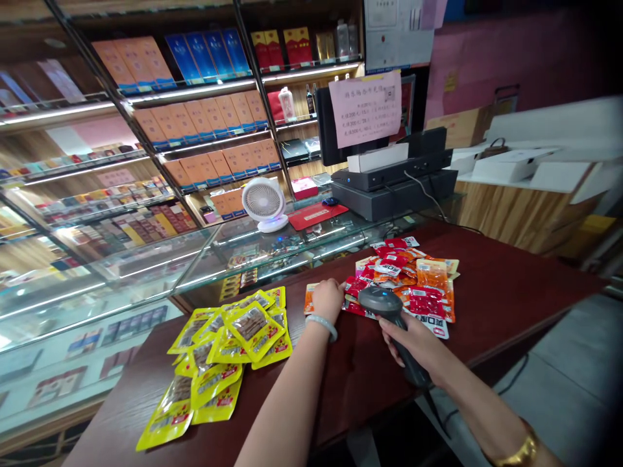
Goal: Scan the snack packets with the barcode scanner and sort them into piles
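Note:
My right hand (413,344) is wrapped around the handle of a dark grey barcode scanner (382,299), its head over the near left edge of a pile of red and orange snack packets (431,275). Just left of the scanner, my left hand (328,299) is low over the table with its fingers curled. Beside it an orange packet (309,298) shows partly, and red packets touch or nearly touch its thumb side. My fingers hide what they hold, if anything. Further left lies a heap of yellow snack packets (243,331) with clear windows.
The dark red table (341,383) stands against a glass display counter (195,259). On the counter are a white fan (265,202), a red mat (316,216) and a black till (389,191) with a monitor. The scanner's cable (438,415) hangs below my right hand.

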A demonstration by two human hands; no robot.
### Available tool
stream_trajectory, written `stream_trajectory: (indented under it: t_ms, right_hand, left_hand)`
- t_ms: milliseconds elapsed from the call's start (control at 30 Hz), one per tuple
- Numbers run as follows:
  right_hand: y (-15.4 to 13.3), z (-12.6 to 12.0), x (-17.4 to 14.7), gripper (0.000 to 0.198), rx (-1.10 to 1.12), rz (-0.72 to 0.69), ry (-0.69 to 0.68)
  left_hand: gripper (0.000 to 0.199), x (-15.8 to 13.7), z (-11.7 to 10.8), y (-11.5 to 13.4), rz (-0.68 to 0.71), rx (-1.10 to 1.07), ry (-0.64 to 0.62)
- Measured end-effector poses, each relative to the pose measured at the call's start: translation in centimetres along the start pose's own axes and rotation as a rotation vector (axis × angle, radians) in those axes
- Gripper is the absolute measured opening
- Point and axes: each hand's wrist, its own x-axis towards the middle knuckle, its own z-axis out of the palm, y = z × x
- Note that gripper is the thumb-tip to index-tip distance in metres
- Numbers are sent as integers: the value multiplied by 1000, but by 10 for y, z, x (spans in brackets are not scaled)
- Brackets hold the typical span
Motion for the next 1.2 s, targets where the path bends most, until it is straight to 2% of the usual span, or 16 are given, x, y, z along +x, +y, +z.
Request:
stream_trajectory:
  t_ms: [133,200,300,367,533,667,867,933,1033,1133,1200]
  right_hand:
    - [0,-3,-1,39,-11,-6,-6]
    - [0,-3,-1,39,-7,-13,-11]
    - [-3,1,1,40,-2,-16,-26]
    - [-6,8,3,40,-7,-30,-52]
    - [-13,31,11,42,-3,-78,-132]
    - [-14,46,15,41,-43,-66,-166]
    - [-6,48,14,38,-39,-61,-185]
    - [-2,43,12,38,-43,-59,-157]
    - [2,32,7,37,-51,-66,-116]
    - [2,19,2,38,-24,-59,-72]
    - [1,11,-2,39,-12,-50,-41]
  left_hand:
    - [16,4,8,-1,-52,-146,33]
    - [11,2,7,-4,-99,-336,41]
    - [9,-2,0,-10,-194,-675,-11]
    - [9,-6,-6,-18,-244,-799,-34]
    - [14,-16,-19,-38,-244,-840,30]
    - [15,-23,-24,-43,-240,-812,89]
    - [16,-25,-18,-56,-297,-917,70]
    - [17,-24,-20,-67,-337,-888,120]
    - [14,-23,-28,-82,-365,-632,263]
    - [25,-27,-38,-82,-240,-260,436]
    - [36,-34,-39,-74,-90,-73,430]
